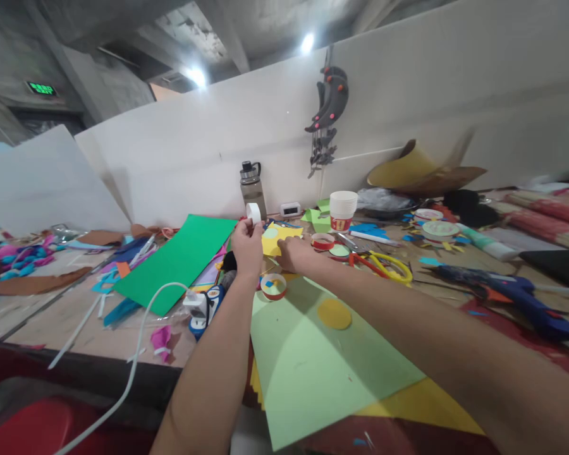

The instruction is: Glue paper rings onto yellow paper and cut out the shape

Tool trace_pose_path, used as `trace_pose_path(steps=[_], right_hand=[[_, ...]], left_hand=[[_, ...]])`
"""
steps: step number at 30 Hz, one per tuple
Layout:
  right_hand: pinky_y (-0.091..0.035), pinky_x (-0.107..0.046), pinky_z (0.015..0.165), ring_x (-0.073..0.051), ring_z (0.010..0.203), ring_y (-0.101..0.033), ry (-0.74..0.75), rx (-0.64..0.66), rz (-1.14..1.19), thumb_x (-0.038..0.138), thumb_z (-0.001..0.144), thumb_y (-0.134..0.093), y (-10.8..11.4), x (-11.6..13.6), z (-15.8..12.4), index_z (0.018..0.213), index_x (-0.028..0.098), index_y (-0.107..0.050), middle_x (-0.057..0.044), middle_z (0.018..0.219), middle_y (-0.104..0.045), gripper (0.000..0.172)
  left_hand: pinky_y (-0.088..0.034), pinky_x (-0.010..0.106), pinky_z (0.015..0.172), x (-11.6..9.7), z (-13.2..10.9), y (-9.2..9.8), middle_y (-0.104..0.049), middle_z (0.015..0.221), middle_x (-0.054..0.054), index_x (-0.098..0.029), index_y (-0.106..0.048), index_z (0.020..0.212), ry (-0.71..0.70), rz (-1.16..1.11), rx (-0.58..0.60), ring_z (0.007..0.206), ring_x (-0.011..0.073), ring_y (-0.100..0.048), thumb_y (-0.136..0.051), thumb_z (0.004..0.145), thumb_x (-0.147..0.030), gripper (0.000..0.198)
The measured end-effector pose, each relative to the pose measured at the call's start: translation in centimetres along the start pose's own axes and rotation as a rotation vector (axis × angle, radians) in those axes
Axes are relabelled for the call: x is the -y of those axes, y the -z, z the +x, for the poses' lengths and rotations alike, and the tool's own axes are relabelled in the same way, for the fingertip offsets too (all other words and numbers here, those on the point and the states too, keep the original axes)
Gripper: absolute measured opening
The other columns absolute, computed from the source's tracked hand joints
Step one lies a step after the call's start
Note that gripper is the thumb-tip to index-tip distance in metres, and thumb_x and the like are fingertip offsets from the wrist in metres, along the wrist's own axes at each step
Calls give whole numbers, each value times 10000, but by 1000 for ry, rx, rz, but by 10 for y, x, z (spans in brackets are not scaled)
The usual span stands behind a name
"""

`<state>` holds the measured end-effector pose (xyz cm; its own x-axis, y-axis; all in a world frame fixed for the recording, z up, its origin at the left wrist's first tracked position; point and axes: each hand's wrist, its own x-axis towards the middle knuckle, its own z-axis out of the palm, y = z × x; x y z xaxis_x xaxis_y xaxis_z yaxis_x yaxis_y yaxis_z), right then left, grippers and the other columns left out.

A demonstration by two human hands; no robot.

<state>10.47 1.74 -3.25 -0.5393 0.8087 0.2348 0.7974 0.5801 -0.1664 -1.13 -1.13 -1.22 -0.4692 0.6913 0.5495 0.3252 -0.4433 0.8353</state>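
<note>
My left hand [247, 245] is raised over the table with its fingers closed on a white tape roll [253, 212]. Just to its right, my right hand [291, 253] rests knuckles-up on a yellow paper piece [279, 239], fingers curled; what they pinch is hidden. Below the hands lies a light green sheet [308, 360] with a yellow paper circle [334, 313] on it. A small red-rimmed paper cup bottom [273, 285] sits at the sheet's top edge.
A dark green sheet [183, 259] lies left. Yellow-handled scissors [389, 265], stacked paper cups [342, 210], a water bottle [252, 184] and a blue glue gun [521, 294] stand around. A white cable [137, 354] with a plug [196, 306] runs off the table's front edge. Paper scraps are everywhere.
</note>
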Motion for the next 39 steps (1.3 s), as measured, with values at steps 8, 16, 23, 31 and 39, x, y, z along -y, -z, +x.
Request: trace_pose_path(steps=[8,16,23,31,39], right_hand=[[-487,-410,889,-275,1061,-617,-121,-206,-49,229,956,-488,56,-24,-6,1002,125,-691,-171,1083,-685,233],[-465,-281,552,-161,571,-621,-243,-885,514,378,975,-402,111,-96,-80,967,216,-663,-39,727,-691,308],[-571,-294,611,-152,621,-683,-168,-1032,1029,403,914,-557,80,-107,-117,943,229,-660,4,732,-698,204],[-599,-364,756,-183,759,-724,-87,-932,1023,428,892,-599,82,-99,-118,943,267,-690,-8,817,-733,191],[-596,-315,752,-158,740,-716,-76,-922,1130,377,887,-619,87,-93,-122,955,201,-706,-29,827,-739,208]], left_hand=[[-459,229,661,-15,-4,-3,-680,798,23,-171,-629,860,-44,-69,-23,702,125,-605,-608,826,-273,110],[-390,239,590,-34,-49,-22,-618,703,-1,-187,-643,843,-212,240,494,613,127,-527,-606,826,-260,83],[-427,268,674,-58,-85,-26,-706,885,50,-188,-698,944,-417,490,1184,776,182,-621,-680,784,-304,198],[-446,287,729,-68,-73,-14,-667,1101,57,-232,-675,1117,-284,707,1456,943,237,-625,-789,661,-458,522],[-481,303,795,-57,-64,-9,-638,1162,73,-251,-596,1243,-266,663,1370,966,240,-627,-766,645,-471,659]])
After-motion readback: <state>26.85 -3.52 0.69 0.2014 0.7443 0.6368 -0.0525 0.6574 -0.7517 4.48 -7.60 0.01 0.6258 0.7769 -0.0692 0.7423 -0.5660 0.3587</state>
